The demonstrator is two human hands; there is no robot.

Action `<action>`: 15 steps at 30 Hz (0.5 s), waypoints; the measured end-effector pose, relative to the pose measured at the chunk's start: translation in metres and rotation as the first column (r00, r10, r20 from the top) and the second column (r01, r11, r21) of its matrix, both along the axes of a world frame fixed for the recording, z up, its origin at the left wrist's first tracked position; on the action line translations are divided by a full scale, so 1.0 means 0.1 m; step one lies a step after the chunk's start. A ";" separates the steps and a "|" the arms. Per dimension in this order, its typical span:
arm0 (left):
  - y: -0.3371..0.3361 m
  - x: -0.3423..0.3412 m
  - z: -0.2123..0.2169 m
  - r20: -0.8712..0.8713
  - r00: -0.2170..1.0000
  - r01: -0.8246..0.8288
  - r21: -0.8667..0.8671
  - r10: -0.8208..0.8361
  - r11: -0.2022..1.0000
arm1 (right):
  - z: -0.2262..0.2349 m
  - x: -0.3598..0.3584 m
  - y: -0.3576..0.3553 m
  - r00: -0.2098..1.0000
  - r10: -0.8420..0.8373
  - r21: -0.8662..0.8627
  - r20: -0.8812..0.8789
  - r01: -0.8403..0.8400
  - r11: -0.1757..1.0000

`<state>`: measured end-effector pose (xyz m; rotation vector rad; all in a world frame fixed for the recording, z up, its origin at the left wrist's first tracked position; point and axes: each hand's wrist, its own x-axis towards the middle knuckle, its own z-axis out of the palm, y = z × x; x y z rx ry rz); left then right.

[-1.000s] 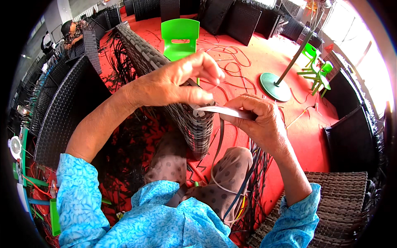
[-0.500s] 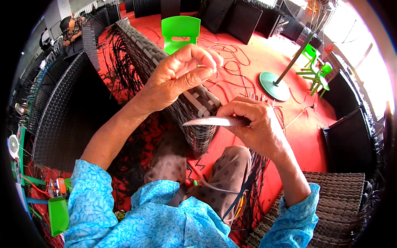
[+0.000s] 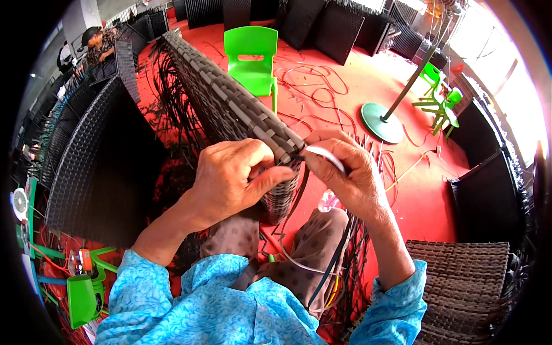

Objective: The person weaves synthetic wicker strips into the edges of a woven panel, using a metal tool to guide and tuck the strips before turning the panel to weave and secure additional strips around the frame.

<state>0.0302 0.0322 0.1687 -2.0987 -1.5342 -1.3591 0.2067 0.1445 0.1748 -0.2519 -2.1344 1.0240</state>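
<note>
A long grey-brown woven wicker panel point(image 3: 247, 109) runs away from me, its near corner between my hands. At that corner is my left hand point(image 3: 233, 175), fingers curled and thumb stretched toward the woven end, with a gap between thumb and index finger. My right hand point(image 3: 348, 172) is closed on a flat, pale metal blade point(image 3: 326, 155), mostly covered by the fingers. Its fingertips are right by the corner, where a dark flat strip point(image 3: 298, 190) hangs down. Whether those fingertips also pinch the strip is hard to see.
A green plastic chair point(image 3: 251, 66) stands beyond the panel. Red cable point(image 3: 322, 86) loops over the red floor near a green round pole base point(image 3: 382, 122). Dark woven pieces point(image 3: 98, 167) stand at the left; another woven piece point(image 3: 460, 282) lies lower right. A person point(image 3: 99, 46) sits far left.
My left hand has come down from above the panel to its near corner. My right hand has turned the blade, which was pointing left, and moved slightly up to the corner.
</note>
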 end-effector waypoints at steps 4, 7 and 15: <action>-0.01 0.00 0.04 -0.071 0.997 0.035 -0.019 -0.037 0.999 | -0.09 0.00 -0.11 0.989 -0.058 -0.674 -0.133 -0.047 0.738; 0.02 -0.06 0.03 0.194 0.955 0.246 -0.101 -0.224 0.964 | -0.53 0.09 0.07 0.973 -0.052 -0.690 -0.224 -0.121 0.714; -0.01 -0.03 0.00 0.300 0.946 0.182 -0.178 -0.123 0.967 | -0.90 -0.13 -0.18 0.986 -0.126 -0.581 -0.106 0.042 0.813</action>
